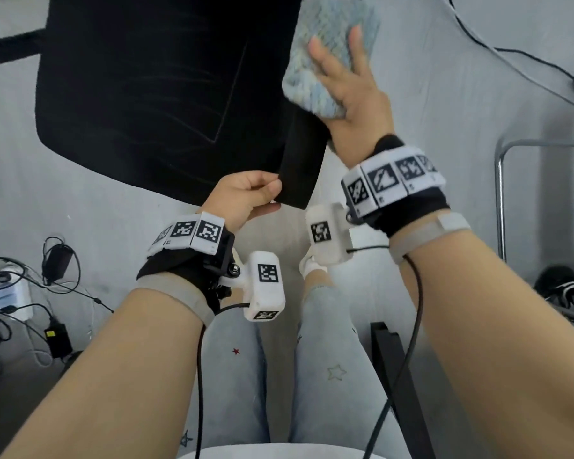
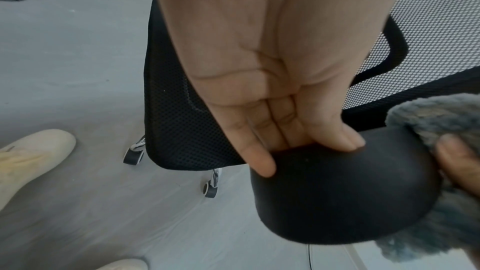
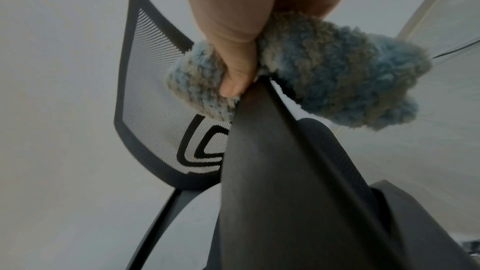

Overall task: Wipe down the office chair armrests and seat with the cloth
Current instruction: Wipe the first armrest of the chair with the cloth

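Cloth sits top centre of the frame, wrapped over the armrest with the right hand clamping its grip round it to scrub, while the left hand pinches the armrest's near end, probably to stop the chair swivelling.

- The armrest's near end sits pinched between the left hand's fingers and thumb.
- Farther along, the cloth lies over the armrest, under the right hand's fingers, with the thumb against its underside.
- The seat spreads left of both hands' fingers.
- The backrest stands beyond the right thumb.
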{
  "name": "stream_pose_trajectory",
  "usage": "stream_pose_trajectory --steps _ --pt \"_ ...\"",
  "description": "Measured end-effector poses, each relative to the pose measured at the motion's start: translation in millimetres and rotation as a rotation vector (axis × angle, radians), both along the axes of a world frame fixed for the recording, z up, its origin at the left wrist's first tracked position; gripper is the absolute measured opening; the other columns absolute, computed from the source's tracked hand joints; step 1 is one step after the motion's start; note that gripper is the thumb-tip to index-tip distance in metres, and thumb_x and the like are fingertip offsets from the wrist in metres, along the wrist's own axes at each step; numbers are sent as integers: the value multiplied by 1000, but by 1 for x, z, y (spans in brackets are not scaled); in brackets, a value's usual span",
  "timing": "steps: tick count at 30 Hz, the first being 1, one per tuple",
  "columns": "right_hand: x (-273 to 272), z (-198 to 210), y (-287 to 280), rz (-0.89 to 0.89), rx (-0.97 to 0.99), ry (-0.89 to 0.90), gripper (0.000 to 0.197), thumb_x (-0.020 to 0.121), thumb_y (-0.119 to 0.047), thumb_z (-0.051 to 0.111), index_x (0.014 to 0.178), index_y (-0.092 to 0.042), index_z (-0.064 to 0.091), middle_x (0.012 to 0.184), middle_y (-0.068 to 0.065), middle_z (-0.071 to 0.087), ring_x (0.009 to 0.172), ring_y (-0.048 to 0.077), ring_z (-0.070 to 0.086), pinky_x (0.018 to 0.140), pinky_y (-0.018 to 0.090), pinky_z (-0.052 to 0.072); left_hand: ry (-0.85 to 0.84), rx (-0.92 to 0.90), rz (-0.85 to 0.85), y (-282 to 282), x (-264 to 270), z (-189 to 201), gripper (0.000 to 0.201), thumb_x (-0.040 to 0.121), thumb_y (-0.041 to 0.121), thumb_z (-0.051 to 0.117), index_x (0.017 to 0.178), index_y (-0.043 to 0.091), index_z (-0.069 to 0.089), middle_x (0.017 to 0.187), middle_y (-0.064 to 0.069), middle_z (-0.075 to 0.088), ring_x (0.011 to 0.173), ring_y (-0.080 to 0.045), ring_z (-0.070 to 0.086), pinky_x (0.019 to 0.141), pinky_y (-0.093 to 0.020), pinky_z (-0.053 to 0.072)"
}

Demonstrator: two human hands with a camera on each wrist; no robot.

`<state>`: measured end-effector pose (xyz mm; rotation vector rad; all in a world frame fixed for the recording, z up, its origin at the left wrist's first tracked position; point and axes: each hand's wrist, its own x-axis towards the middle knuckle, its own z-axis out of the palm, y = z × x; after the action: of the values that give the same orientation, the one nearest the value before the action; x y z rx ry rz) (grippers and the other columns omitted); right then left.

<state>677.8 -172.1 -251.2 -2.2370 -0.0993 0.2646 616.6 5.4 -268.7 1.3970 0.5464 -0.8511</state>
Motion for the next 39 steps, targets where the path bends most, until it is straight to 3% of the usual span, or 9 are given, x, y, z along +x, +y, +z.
stream_pose_trajectory --steps 2,6,9,15,19,23,29,34,39 --pt "4 2 2 -49 43 32 53 86 1 56 134 -16 44 151 3 27 144 30 2 117 41 17 1 13 -17 2 -1 0 15 90 7 50 95 11 64 98 -7 64 94 -16 62 75 -16 55" --pt "-42 -3 16 -3 115 -2 56 80 10 55 130 -14 49 147 -8 32 140 20 -2 114 56 18 -32 38 -67 2 -2 4 21 90 2 47 96 17 62 91 -1 63 88 -14 60 72 -17 54" --pt "-77 -8 25 19 185 -20 42 83 -2 51 125 -11 54 140 6 47 140 20 2 116 56 10 -99 79 -81 2 1 9 29 87 -2 50 91 24 62 79 3 63 69 -13 52 52 -15 45" --pt "-40 -7 17 -6 115 -53 43 83 3 55 124 -11 55 139 -3 47 141 26 13 115 24 18 -45 129 4 2 0 12 15 84 10 60 93 20 66 73 -1 56 62 -12 43 36 -12 27" --pt "14 5 7 -100 23 104 53 87 -7 56 136 -19 40 155 4 12 142 17 13 105 10 14 -22 176 5 0 4 16 9 82 16 62 80 23 66 71 -3 53 59 -12 39 37 -13 24" --pt "71 12 -7 -131 -60 193 54 91 -12 52 140 -20 32 156 11 -1 141 20 22 94 -5 11 -13 215 -46 -1 9 14 12 81 16 64 73 25 65 73 -3 57 67 -20 47 37 -12 28" --pt "99 17 -9 -67 -90 141 45 92 -12 50 135 -18 42 155 9 11 142 27 17 115 27 19 -23 186 -110 -6 18 11 14 84 14 60 73 22 62 69 2 58 62 -12 49 43 -15 38" --pt "47 23 -5 -58 -9 207 58 92 -8 49 143 -16 23 156 7 2 143 26 10 115 29 17 -37 196 -138 -10 19 9 14 85 15 59 74 24 60 67 4 58 64 -11 49 43 -14 38" --pt "-8 13 -5 -25 73 145 48 88 -2 51 134 -17 44 150 -10 26 144 20 -4 117 40 20 -2 146 -92 -29 20 9 19 85 13 60 69 22 58 61 3 51 56 -10 39 34 -11 27"
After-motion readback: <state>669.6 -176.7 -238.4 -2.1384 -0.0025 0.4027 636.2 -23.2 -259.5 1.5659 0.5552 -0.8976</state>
